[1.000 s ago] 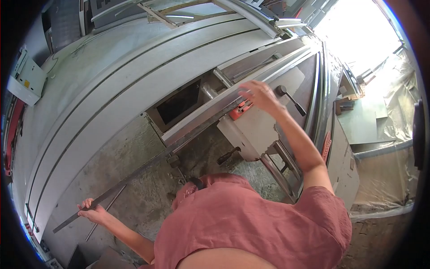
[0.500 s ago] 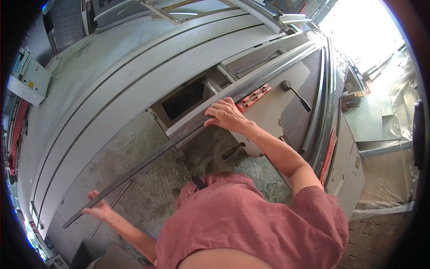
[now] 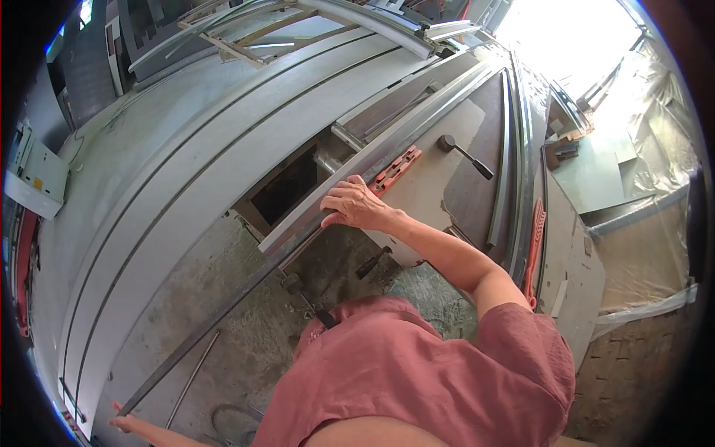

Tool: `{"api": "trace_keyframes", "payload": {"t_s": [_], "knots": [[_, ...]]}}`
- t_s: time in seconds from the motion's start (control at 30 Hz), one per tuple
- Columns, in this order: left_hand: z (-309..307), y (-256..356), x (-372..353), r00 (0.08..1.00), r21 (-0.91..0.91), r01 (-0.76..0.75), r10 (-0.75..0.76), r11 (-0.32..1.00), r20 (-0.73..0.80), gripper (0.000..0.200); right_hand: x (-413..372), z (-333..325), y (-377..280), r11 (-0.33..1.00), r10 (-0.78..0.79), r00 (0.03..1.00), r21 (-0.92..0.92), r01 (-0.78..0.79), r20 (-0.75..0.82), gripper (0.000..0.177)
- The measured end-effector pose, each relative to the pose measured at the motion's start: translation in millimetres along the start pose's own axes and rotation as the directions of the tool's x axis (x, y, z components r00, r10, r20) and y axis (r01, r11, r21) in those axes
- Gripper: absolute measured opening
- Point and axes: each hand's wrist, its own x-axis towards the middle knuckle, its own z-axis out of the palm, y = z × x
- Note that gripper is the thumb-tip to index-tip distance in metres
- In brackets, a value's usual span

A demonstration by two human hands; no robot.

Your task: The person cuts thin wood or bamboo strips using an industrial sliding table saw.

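Observation:
A long dark bar (image 3: 201, 331) runs from the lower left up to the edge of the machine table. At its far lower-left end is my left hand (image 3: 125, 422), with the thumb and fingers closed around the tip. My right hand (image 3: 350, 203) lies over the bar where it meets the metal rail (image 3: 417, 130), its fingers curled around the edge. Just beyond my right hand, a red slotted piece (image 3: 395, 170) lies on the table. A black-handled lever with a round knob (image 3: 465, 155) sits to its right.
The large slotted machine bed (image 3: 186, 164) curves along the left. Below the bar, a thin metal rod (image 3: 192, 380) slants over the concrete floor. Dark strips (image 3: 503, 164) and a red tool (image 3: 535, 253) lie at the right. A black handle (image 3: 374, 262) juts out near my body.
My left hand has moved down and left to the bar's end and closed on it. My right hand stays on the bar at the rail. The whole view has shifted slightly.

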Motion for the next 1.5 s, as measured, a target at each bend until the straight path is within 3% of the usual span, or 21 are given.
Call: {"api": "trace_keyframes", "payload": {"t_s": [0.1, 0.27, 0.4, 0.6, 0.67, 0.7, 0.73, 0.8, 0.9, 1.0, 1.07, 1.1, 1.2, 1.27, 1.5], "knots": [[-6.3, -23.1, 97.1, 0.998, 0.025, -0.009, 0.007, 1.000, 0.065, 0.060, -0.6, -2.3, 1.4, 1.000, 0.009, 0.999, 0.004, -0.009, 0.032, 0.034], [-40.6, -46.0, 103.6, 0.971, 0.079, -0.057, 0.037, 0.995, 0.237, 0.055, -0.5, -5.9, 2.9, 0.992, 0.001, 0.999, 0.122, -0.006, 0.039, 0.035], [-14.2, -44.8, 107.8, 0.925, 0.118, -0.100, 0.048, 0.988, 0.377, 0.054, -6.1, -5.2, 7.6, 0.989, 0.029, 0.991, 0.141, -0.047, 0.128, 0.034], [-6.2, -66.6, 113.2, 0.936, 0.175, -0.061, -0.004, 0.983, 0.352, 0.048, -9.4, -5.3, 9.5, 0.987, -0.020, 0.999, 0.160, 0.027, -0.048, 0.029], [-12.1, -67.1, 113.6, 0.944, 0.196, -0.046, -0.021, 0.980, 0.328, 0.046, -9.0, -13.1, 6.5, 0.999, -0.001, 0.999, -0.045, -0.001, -0.033, 0.028], [-14.3, -65.6, 114.9, 0.948, 0.206, -0.040, -0.028, 0.978, 0.317, 0.046, -10.3, -13.7, 8.6, 0.999, -0.004, 0.999, -0.042, 0.002, -0.031, 0.028], [-10.6, -67.3, 104.1, 0.949, 0.207, -0.041, -0.027, 0.977, 0.315, 0.046, -12.6, -14.6, 12.1, 0.998, 0.021, 1.000, -0.053, -0.022, -0.018, 0.028], [4.8, -76.4, 75.9, 0.973, -0.006, 0.047, -0.044, 0.999, 0.229, 0.046, -15.1, -20.3, 18.6, 0.997, 0.048, 0.999, -0.066, -0.048, -0.005, 0.029], [15.5, -82.6, 47.6, 0.977, 0.006, 0.013, -0.014, 1.000, 0.211, 0.043, -15.6, -30.1, 30.9, 0.990, 0.104, 0.991, -0.100, -0.095, 0.085, 0.032], [23.5, -98.5, 40.5, 0.942, -0.111, 0.060, -0.020, 0.992, 0.336, 0.041, -19.0, -36.4, 48.9, 0.980, 0.133, 0.991, -0.156, -0.127, 0.032, 0.036], [25.1, -93.2, -18.5, 0.951, -0.086, 0.043, -0.014, 0.995, 0.310, 0.041, -20.7, -50.6, 59.9, 0.945, 0.280, 0.948, -0.217, -0.245, 0.151, 0.039], [20.8, -85.9, -56.0, 0.959, -0.060, 0.028, -0.010, 0.998, 0.284, 0.042, -23.2, -55.3, 67.2, 0.945, 0.280, 0.948, -0.218, -0.244, 0.152, 0.039], [7.6, -92.7, -72.1, 0.940, -0.063, 0.095, -0.068, 0.994, 0.335, 0.049, -28.8, -68.3, 84.1, 0.932, 0.337, 0.927, -0.197, -0.303, 0.166, 0.040], [-8.0, -97.1, -75.5, 0.925, -0.073, 0.143, -0.107, 0.987, 0.364, 0.053, -28.2, -75.1, 88.8, 0.886, 0.455, 0.858, -0.222, -0.407, 0.240, 0.041], [-41.9, -104.5, -109.6, 0.843, -0.090, 0.248, -0.168, 0.965, 0.512, 0.063, -37.4, -75.2, 113.0, 0.879, 0.451, 0.869, -0.270, -0.393, 0.203, 0.041]]}}
